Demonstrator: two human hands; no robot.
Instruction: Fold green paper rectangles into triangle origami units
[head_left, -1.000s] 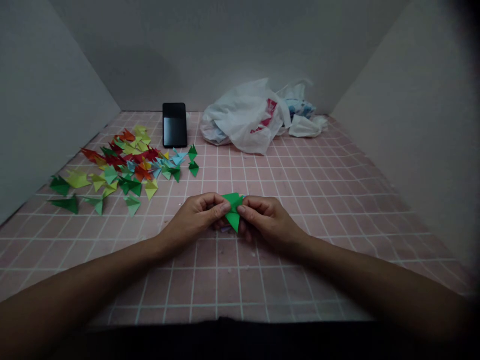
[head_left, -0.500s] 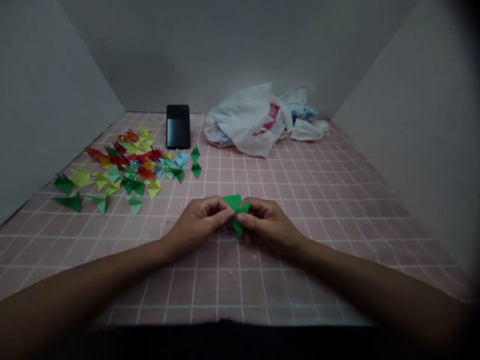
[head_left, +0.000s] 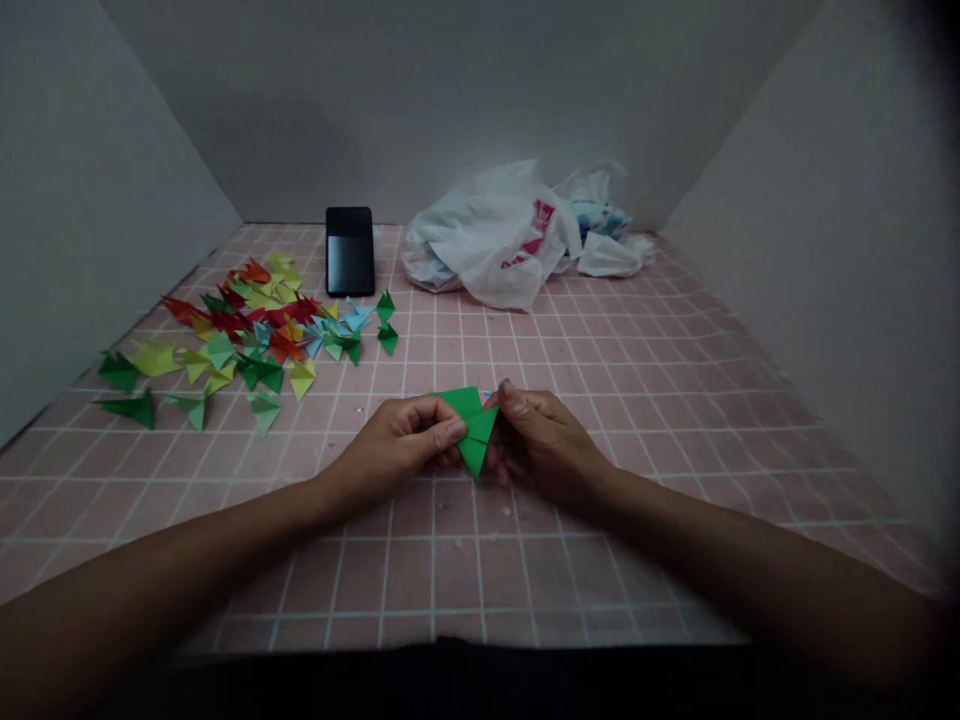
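Note:
Above the middle of the tablecloth, a piece of green folded paper (head_left: 478,436) is held between my two hands, one point facing down toward me. My left hand (head_left: 409,438) pinches its left side, thumb on top and fingers underneath. At the paper's right corner is my right hand (head_left: 551,440), fingers curled behind the edge and thumb raised above the corner; how firmly it grips is hard to see. A small pinkish-blue patch shows just behind the paper, mostly hidden. To the left lie many folded paper pieces (head_left: 262,372) in green, yellow, red, orange and light blue.
A black phone (head_left: 349,252) stands tilted up at the back. Beside it on the right sit a crumpled white plastic bag (head_left: 487,235) and a smaller white-and-blue bundle (head_left: 604,220). Pale walls border the pink checked tablecloth (head_left: 660,400) at the back and sides.
My right thumb has lifted off the paper and moved up and right, exposing more of the green face. My left hand keeps its pinch. The view has shifted slightly.

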